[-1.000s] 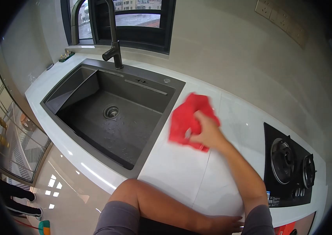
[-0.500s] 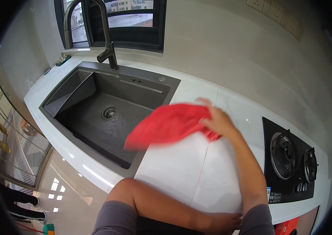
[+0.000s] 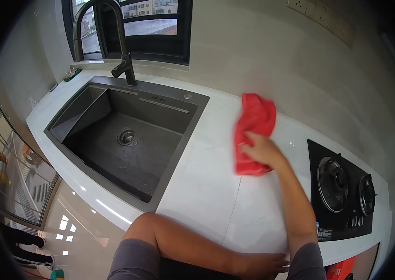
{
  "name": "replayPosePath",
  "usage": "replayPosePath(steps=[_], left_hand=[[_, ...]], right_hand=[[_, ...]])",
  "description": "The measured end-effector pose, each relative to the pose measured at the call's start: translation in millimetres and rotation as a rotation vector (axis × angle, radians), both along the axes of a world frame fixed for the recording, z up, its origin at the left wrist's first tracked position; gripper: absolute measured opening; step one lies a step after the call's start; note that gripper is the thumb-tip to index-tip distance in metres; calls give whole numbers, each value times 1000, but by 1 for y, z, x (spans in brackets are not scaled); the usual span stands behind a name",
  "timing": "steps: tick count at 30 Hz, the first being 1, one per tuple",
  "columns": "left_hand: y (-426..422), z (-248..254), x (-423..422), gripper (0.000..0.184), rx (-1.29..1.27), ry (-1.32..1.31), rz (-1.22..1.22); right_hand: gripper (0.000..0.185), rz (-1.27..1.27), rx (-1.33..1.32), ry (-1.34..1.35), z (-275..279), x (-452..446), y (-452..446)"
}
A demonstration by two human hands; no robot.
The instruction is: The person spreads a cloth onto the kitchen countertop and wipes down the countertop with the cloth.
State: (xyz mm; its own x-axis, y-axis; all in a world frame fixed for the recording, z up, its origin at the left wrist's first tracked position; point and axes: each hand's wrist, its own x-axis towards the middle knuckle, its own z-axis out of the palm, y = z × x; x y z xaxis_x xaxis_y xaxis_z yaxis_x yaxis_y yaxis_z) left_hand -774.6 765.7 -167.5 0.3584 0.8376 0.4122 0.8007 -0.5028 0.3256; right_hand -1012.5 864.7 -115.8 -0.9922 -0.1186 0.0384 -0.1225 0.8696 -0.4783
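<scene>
A red cloth point(image 3: 259, 114) is spread lengthwise on the white countertop point(image 3: 202, 186), between the sink and the stove, its far end near the wall. My right hand point(image 3: 262, 151) presses on the middle of it, fingers bent over the fabric. The cloth's left edge is slightly blurred. My left forearm crosses low in front of my body, and my left hand point(image 3: 265, 266) lies at the counter's front edge beside my right sleeve, fingers stretched out and holding nothing.
Left of the cloth is a dark sink point(image 3: 160, 193) with water drops inside and a tall faucet point(image 3: 125, 60) behind it. A black gas stove point(image 3: 342, 191) is set into the counter at right. Another person's legs point(image 3: 25, 245) show at lower left.
My right hand has brought the cloth down flat on the counter. Its loose end swung from over the sink's edge to the right and back toward the wall. My left hand stays put.
</scene>
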Motion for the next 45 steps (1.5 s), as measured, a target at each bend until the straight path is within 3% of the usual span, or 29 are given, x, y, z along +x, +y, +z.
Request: replayPosePath(steps=[3,5,7,10,12,13,16,19,21,22,24,27,30,32,33,35,37,41,43,45], left_hand=[[0,-10,1,38,31,-51,10],[4,-17,5,32,6,-288,38],[-2,-5,-2,30,62,-177,23],[1,-7,-1,28,144,-61,17],[7,-19,4,29,159,-61,37],[12,-27,7,29,181,-153,14],[15,-37,12,29,244,-218,5],[9,-27,6,28,228,-230,13],[8,-25,6,28,177,-270,-4],[10,-29,9,29,192,-306,16],[9,-22,7,31,211,-338,35],[3,-10,2,37,105,-297,10],[0,-3,-3,41,-44,-255,-54],[-2,3,-5,43,-75,-366,-47],[0,-1,-3,43,-79,-367,-56],[6,-21,1,46,-10,5,-42],[9,-38,11,38,0,31,-28],[5,-31,12,22,25,27,26],[1,-23,6,22,11,13,1],[2,-20,5,23,-5,5,-34]], right_hand=[[61,345,-63,-121,15,43,-73],[65,602,-20,-55,6,69,-97],[64,763,-52,-242,13,85,-110],[66,805,-2,-286,21,82,-106],[68,661,90,-186,25,63,-85],[68,487,137,-277,38,49,-74],[67,105,-38,-132,15,-3,-11],[61,-304,196,170,0,-24,60],[56,-637,335,124,-11,-31,110],[56,-635,342,125,-6,-28,112],[52,-759,472,-132,9,-19,114],[51,-614,536,-130,-5,-20,88],[51,-230,516,-144,16,9,3],[52,43,469,-123,31,40,-46],[37,135,475,-43,25,52,-62],[43,248,416,81,10,67,-78],[48,340,395,24,15,77,-82],[67,331,397,-38,21,100,-54],[82,158,386,-267,42,106,-19],[79,-116,450,-156,26,95,26]])
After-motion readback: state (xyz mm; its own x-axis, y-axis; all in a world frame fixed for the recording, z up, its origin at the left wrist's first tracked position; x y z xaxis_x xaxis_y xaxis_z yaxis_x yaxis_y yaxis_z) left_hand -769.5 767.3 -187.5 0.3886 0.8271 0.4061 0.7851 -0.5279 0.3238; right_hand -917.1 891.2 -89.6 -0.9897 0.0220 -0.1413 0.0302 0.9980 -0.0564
